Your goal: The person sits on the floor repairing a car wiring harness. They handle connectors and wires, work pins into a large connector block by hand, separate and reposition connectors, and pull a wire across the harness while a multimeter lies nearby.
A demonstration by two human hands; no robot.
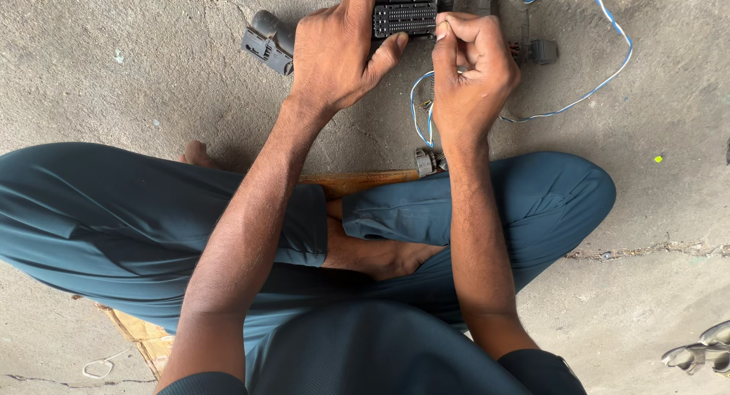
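— What have you got up there?

— My left hand (334, 53) is wrapped around a black multi-pin connector block (404, 15), thumb pressed on its lower edge, holding it just above the concrete floor (137, 76). The block's top is cut off by the frame edge, and my fingers hide its left end.

— And the other hand?

— My right hand (473, 68) is curled closed, fingertips pinched against the block's right edge. Whether there's a pin or wire end in that pinch, I can't tell; it's too small.

— Those wires?

— A blue-and-white wire (608, 19) loops out to the right and back under my right wrist, where its run is hidden. A grey plug (268, 41) lies on the floor left of my hand. A small connector (427, 162) sits by my knee, at the end of an orange-brown handle (357, 182), half covered by my trouser leg.
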